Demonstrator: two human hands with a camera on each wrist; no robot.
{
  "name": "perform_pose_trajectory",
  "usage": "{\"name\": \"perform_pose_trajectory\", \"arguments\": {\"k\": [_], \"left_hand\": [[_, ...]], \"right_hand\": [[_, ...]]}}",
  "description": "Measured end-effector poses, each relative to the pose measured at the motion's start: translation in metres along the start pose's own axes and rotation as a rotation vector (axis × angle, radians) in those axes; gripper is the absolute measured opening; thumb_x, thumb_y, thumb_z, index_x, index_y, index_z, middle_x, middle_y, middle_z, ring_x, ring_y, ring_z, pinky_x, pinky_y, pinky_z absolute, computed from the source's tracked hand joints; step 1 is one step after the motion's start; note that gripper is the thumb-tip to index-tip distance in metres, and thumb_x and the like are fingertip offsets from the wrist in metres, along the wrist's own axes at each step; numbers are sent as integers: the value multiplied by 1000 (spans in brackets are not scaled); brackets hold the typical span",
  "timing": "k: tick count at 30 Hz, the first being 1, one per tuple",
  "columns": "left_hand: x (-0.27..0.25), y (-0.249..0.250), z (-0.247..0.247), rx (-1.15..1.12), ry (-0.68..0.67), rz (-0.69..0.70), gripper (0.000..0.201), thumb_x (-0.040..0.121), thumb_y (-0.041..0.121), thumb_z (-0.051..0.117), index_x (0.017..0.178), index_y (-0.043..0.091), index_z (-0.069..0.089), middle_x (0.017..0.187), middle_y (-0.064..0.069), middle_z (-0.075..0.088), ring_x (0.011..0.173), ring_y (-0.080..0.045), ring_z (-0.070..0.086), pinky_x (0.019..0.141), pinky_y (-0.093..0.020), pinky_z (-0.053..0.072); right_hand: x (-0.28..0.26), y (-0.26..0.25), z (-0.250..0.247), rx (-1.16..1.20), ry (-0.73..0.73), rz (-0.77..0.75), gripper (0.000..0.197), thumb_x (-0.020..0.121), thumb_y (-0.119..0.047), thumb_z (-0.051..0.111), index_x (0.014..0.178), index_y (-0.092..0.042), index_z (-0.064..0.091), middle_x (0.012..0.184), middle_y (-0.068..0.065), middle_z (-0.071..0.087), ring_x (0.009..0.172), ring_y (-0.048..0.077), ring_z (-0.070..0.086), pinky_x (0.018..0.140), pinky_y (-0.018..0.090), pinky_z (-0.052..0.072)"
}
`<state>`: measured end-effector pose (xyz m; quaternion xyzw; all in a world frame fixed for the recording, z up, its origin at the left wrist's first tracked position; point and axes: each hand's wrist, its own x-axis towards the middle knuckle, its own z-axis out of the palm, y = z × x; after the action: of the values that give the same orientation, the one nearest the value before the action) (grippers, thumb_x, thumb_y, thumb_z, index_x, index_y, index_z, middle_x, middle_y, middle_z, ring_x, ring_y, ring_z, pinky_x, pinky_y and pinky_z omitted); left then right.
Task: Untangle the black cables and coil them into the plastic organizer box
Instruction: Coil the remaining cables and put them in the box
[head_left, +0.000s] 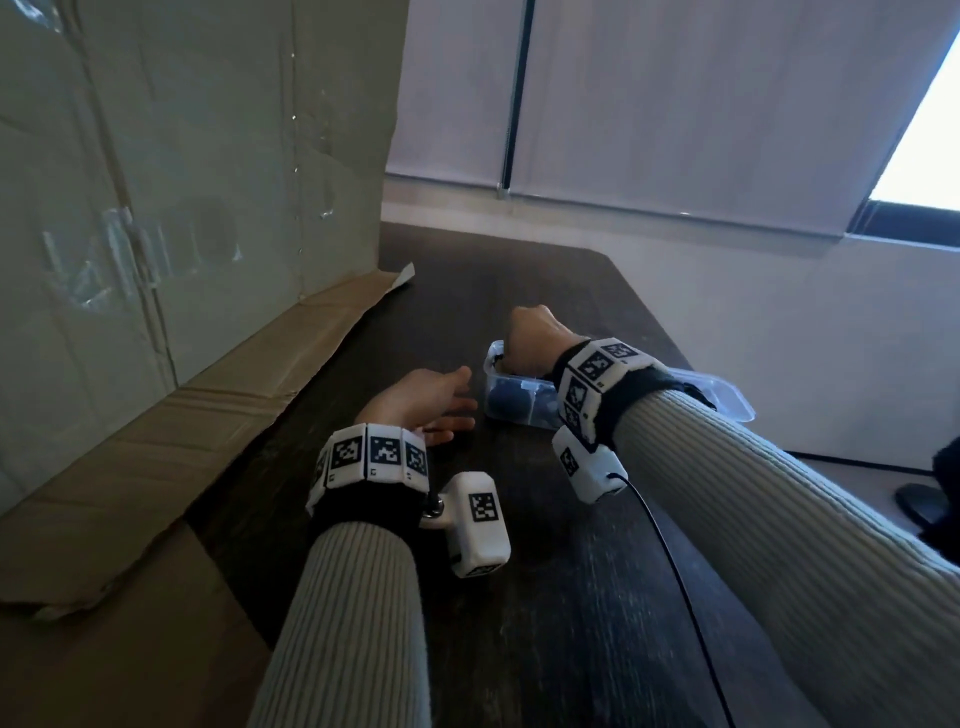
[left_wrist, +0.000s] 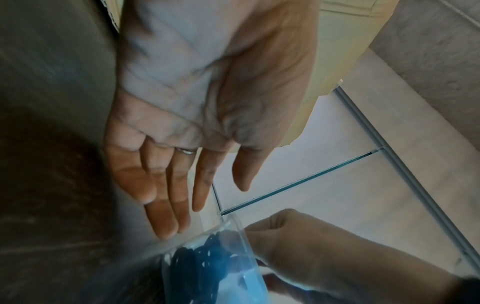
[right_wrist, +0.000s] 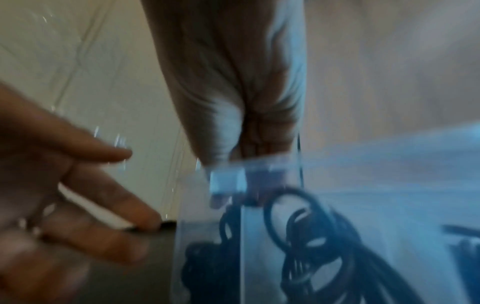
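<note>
Right hand (head_left: 531, 332) grip pinched organizer box (head_left: 511, 402) rim above cables (right_wrist: 306, 236); left hand (head_left: 423, 397) spread just beside box.

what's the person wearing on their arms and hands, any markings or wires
Both arms wear ribbed light grey-beige sleeves. Each wrist carries a black band ringed with white square blocks printed with black-and-white pixel markers. A white boxy camera unit hangs off each band, also marked. A thin black wire trails from the right unit. The left hand has a thin ring; no gloves.
</note>
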<state>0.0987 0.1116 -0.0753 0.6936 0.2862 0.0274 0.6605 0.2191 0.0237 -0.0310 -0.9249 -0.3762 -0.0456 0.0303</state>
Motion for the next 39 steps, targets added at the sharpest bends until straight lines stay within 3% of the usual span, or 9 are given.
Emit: {"name": "perform_pose_trajectory", "arguments": {"k": [2, 4, 11, 14, 18, 23, 28, 35, 39], "left_hand": [[-2, 0, 3, 2, -16, 10, 35, 101, 39, 41, 119, 14, 56, 102, -1, 66, 88, -15, 63, 74, -28, 44], [-1, -1, 5, 1, -31, 23, 35, 101, 40, 40, 118, 15, 57, 103, 0, 65, 87, -14, 62, 70, -26, 43], [-1, 0, 7, 8, -44, 19, 33, 101, 41, 40, 119, 18, 56, 117, 0, 60, 86, -13, 61, 70, -25, 43], [-3, 0, 7, 1, -58, 49, 33, 101, 39, 40, 123, 20, 56, 126, 4, 57, 97, -16, 61, 76, -27, 44], [-7, 1, 8, -32, -54, 111, 29, 101, 35, 44, 123, 22, 56, 130, 5, 55, 101, -17, 61, 85, -31, 45], [-7, 3, 5, -9, -63, 121, 36, 100, 34, 44, 132, 20, 51, 132, 2, 55, 101, -16, 64, 81, -32, 47], [-6, 2, 3, 1, -32, 130, 22, 101, 32, 43, 102, 21, 61, 111, 2, 63, 94, -15, 63, 92, -37, 42], [-1, -1, -2, 23, -2, 81, 23, 100, 37, 44, 103, 23, 61, 116, -6, 62, 110, -22, 56, 89, -38, 44], [1, 3, -1, -15, 24, 152, 44, 101, 45, 35, 134, 21, 49, 131, -5, 52, 117, -20, 49, 93, -40, 43]], "right_hand": [[-10, 17, -11, 79, -52, -51, 35, 91, -30, 60, 69, -4, 55, 72, 3, 60, 80, 27, 60, 66, 27, 42], [-23, 44, -29, 234, 17, -46, 32, 91, -36, 63, 104, -9, 71, 104, 3, 70, 93, 23, 63, 81, 28, 48], [-72, 166, -57, 265, -117, 442, 52, 99, -38, 48, 129, 4, 53, 104, 18, 63, 89, 32, 61, 78, 40, 53], [-86, 194, -34, 612, -260, 637, 66, 101, -47, 36, 142, 4, 30, 128, 31, 53, 106, 42, 58, 93, 51, 49], [-84, 207, -19, 1077, -184, 679, 57, 101, -44, 40, 128, 5, 38, 104, 20, 64, 83, 29, 61, 73, 45, 52], [-82, 218, -13, 1072, -137, 694, 42, 94, -34, 59, 119, -1, 53, 93, 13, 71, 76, 22, 62, 64, 32, 51], [-90, 223, -11, 1004, -212, 717, 24, 91, -15, 64, 110, 0, 62, 77, 6, 72, 70, 18, 63, 55, 26, 51], [-111, 223, -39, 1265, -24, 711, 8, 93, -6, 58, 101, -5, 62, 93, 11, 72, 87, 23, 64, 84, 35, 50], [-137, 200, -56, 1319, 89, 474, 46, 85, -19, 70, 126, -25, 50, 113, 6, 69, 102, 24, 64, 97, 46, 47]]}}
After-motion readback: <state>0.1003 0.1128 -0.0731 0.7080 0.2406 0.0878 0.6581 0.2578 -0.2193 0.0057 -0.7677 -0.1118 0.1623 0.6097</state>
